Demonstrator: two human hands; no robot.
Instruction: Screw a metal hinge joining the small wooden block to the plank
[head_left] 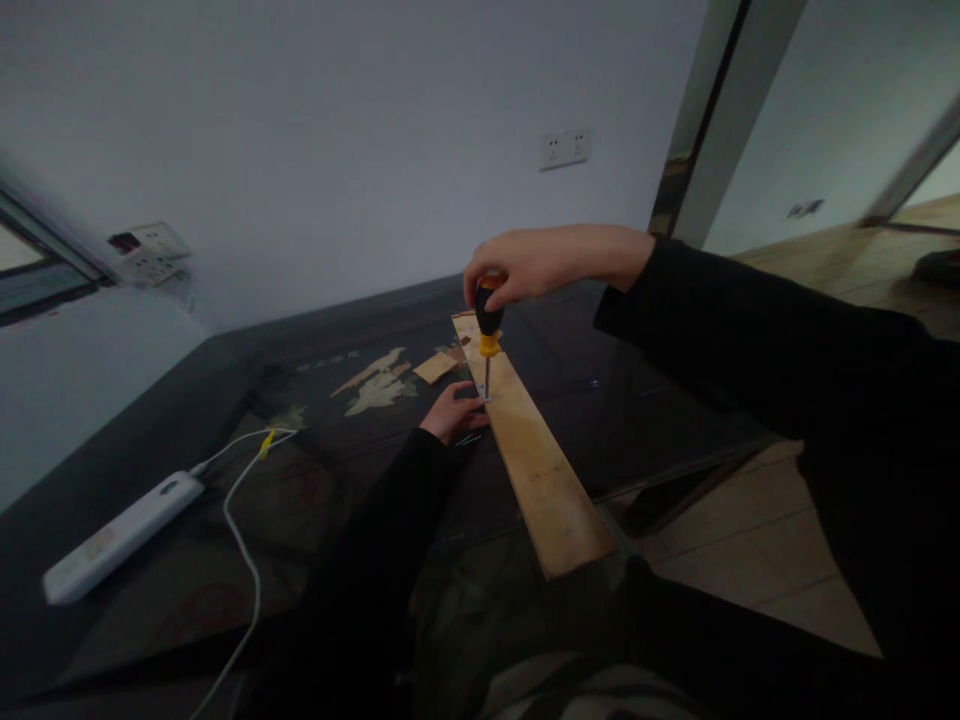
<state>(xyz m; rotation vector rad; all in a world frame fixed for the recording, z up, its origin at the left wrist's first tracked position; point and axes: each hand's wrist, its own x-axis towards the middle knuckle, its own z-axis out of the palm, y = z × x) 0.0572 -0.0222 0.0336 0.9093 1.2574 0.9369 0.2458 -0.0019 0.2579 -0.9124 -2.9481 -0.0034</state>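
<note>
A black and yellow screwdriver [489,318] stands nearly upright, its handle top gripped from above by the fingers of my right hand [525,262]. Its shaft runs down to a small metal bracket [484,393] at the left edge of a long wooden board [544,455]. My left hand [453,411] lies against that edge, thumb and fingers closed about the bracket. Any screw under the tip is too small to make out. The board lies lengthwise on the dark table, its near end reaching past the table's front edge.
Left of the board lie a small wooden piece [435,367] and torn pale scraps [379,388]. Thin metal bits [469,439] rest near my left hand. A white power strip [124,535] with a white cable [251,565] occupies the table's left side. A wall [360,150] rises behind.
</note>
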